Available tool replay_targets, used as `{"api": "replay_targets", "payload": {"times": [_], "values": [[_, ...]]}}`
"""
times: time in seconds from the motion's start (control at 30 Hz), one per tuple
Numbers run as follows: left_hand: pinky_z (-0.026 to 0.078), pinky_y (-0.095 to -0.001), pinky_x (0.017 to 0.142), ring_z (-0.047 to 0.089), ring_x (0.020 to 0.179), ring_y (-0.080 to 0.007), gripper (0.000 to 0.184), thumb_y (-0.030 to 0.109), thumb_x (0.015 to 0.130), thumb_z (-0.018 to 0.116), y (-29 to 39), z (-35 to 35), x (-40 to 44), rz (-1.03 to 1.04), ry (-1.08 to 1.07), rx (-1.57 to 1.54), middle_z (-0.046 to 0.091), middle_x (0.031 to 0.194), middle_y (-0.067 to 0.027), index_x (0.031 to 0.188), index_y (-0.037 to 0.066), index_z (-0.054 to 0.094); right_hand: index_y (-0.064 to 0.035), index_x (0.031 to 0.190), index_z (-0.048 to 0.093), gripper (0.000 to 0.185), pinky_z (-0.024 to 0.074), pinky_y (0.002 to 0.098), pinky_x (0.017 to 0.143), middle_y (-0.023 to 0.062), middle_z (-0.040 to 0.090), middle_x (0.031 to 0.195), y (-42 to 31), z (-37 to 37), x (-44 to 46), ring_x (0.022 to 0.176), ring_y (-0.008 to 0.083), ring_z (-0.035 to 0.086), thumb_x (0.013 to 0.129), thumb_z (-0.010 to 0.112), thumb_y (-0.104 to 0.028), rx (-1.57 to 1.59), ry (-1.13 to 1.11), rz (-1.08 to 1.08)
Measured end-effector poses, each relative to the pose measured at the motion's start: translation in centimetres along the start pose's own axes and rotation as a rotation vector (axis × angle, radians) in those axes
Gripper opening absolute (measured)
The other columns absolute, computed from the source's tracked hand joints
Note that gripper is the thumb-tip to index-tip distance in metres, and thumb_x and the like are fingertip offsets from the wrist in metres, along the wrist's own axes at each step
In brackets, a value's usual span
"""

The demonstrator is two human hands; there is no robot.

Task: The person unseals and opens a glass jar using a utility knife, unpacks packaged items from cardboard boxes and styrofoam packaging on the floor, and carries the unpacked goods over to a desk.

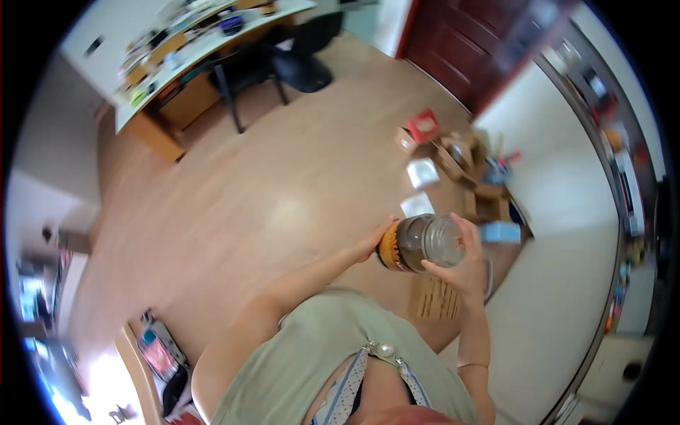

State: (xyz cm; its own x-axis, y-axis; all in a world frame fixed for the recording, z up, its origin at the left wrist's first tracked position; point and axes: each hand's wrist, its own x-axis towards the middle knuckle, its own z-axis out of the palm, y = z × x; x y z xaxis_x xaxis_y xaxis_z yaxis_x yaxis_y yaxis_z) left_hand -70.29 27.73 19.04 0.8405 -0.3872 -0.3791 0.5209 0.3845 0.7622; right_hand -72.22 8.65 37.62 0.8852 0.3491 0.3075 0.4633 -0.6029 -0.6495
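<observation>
A clear jar [414, 242] is held on its side in front of my body, between my two hands. Its left end carries an orange band with a scalloped edge, and its right end is round and see-through. My left hand [373, 239] is closed against the banded end, its fingers partly hidden behind the jar. Around the clear end curve the thumb and fingers of my right hand [462, 261]. I cannot make out any contents in the jar.
Open cardboard boxes [460, 157], a red box [423, 126] and white sheets [423, 173] lie on the floor by the wall. A flattened cardboard piece [433, 299] is below the jar. A cluttered desk [205, 57] and black chair [304, 67] stand far left; a cluttered shelf [616, 170] runs right.
</observation>
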Motion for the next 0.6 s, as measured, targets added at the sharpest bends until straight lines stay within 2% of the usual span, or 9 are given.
{"api": "replay_targets", "payload": {"times": [0.03,0.1,0.17,0.27,0.3,0.4,0.43,0.53,0.6], "values": [[0.034,-0.0367,0.102,0.039,0.126,-0.0183,0.066,0.059,0.092,0.032,3.5,-1.7,-0.5,-0.021,0.117,0.001,0.043,0.135,-0.0049,0.141,0.014,0.030,-0.0123,0.125,0.050,0.083,0.0480,0.0323,0.081,0.0078,0.050,0.116,-1.4,0.5,4.5,0.099,0.0221,0.054,0.049,0.082,-0.018,0.030,-0.062,0.023],[0.034,-0.0359,0.102,0.039,0.126,-0.0206,0.063,0.053,0.094,0.036,8.1,-5.2,-1.2,0.117,0.260,-0.099,0.041,0.136,-0.0077,0.139,0.011,0.031,-0.0121,0.125,0.049,0.083,0.0479,0.0322,0.080,0.0074,0.050,0.116,-2.2,3.7,11.9,0.098,0.0214,0.054,0.049,0.082,-0.018,0.055,-0.106,-0.117],[0.031,-0.0347,0.104,0.036,0.127,-0.0222,0.061,0.042,0.094,0.046,10.2,-9.4,-3.9,0.302,0.320,-0.211,0.037,0.138,-0.0106,0.141,0.009,0.025,-0.0120,0.125,0.050,0.083,0.0476,0.0322,0.080,0.0077,0.050,0.115,-5.4,8.0,15.9,0.096,0.0206,0.053,0.049,0.082,-0.016,0.095,-0.172,-0.166],[0.028,-0.0346,0.106,0.035,0.127,-0.0219,0.063,0.032,0.093,0.053,11.0,-13.4,-5.4,0.596,0.438,-0.233,0.035,0.138,-0.0115,0.142,0.009,0.021,-0.0115,0.125,0.050,0.083,0.0473,0.0323,0.080,0.0089,0.050,0.114,-7.6,12.8,20.9,0.096,0.0210,0.053,0.049,0.082,-0.014,0.153,-0.226,-0.290],[0.025,-0.0358,0.108,0.030,0.129,-0.0229,0.077,0.029,0.084,0.065,11.0,-15.5,-4.5,0.690,0.419,-0.236,0.028,0.140,-0.0117,0.143,0.010,0.019,-0.0108,0.125,0.050,0.082,0.0474,0.0325,0.081,0.0098,0.050,0.114,-7.7,14.4,23.2,0.095,0.0216,0.054,0.049,0.082,-0.013,0.165,-0.248,-0.341],[0.025,-0.0384,0.109,0.027,0.133,-0.0238,0.095,0.032,0.074,0.075,13.6,-22.5,-3.0,0.763,0.579,0.107,0.026,0.143,-0.0094,0.145,0.011,0.014,-0.0104,0.125,0.050,0.082,0.0478,0.0329,0.081,0.0096,0.051,0.113,-9.6,19.7,30.2,0.095,0.0217,0.055,0.050,0.082,-0.013,0.188,-0.317,-0.378],[0.025,-0.0381,0.110,0.026,0.132,-0.0244,0.109,0.028,0.064,0.083,14.8,-24.7,-2.1,0.734,0.619,0.157,0.025,0.143,-0.0089,0.145,0.012,0.012,-0.0108,0.125,0.051,0.081,0.0483,0.0331,0.081,0.0095,0.051,0.113,-9.3,21.7,32.4,0.095,0.0217,0.055,0.050,0.083,-0.014,0.258,-0.323,-0.416],[0.022,-0.0404,0.111,0.020,0.133,-0.0281,0.109,0.030,0.059,0.085,18.9,-28.6,0.1,0.751,0.685,0.221,0.018,0.139,-0.0113,0.143,0.012,0.018,-0.0107,0.125,0.050,0.081,0.0486,0.0330,0.081,0.0092,0.051,0.113,-8.9,25.1,38.3,0.095,0.0215,0.055,0.050,0.083,-0.014,0.297,-0.335,-0.466],[0.023,-0.0389,0.111,0.022,0.132,-0.0273,0.110,0.027,0.058,0.086,23.1,-32.3,2.4,0.788,0.697,0.221,0.019,0.139,-0.0113,0.143,0.010,0.018,-0.0117,0.125,0.051,0.081,0.0479,0.0322,0.080,0.0088,0.051,0.112,-9.1,27.7,43.8,0.093,0.0209,0.055,0.050,0.083,-0.015,0.319,-0.354,-0.486]]}}
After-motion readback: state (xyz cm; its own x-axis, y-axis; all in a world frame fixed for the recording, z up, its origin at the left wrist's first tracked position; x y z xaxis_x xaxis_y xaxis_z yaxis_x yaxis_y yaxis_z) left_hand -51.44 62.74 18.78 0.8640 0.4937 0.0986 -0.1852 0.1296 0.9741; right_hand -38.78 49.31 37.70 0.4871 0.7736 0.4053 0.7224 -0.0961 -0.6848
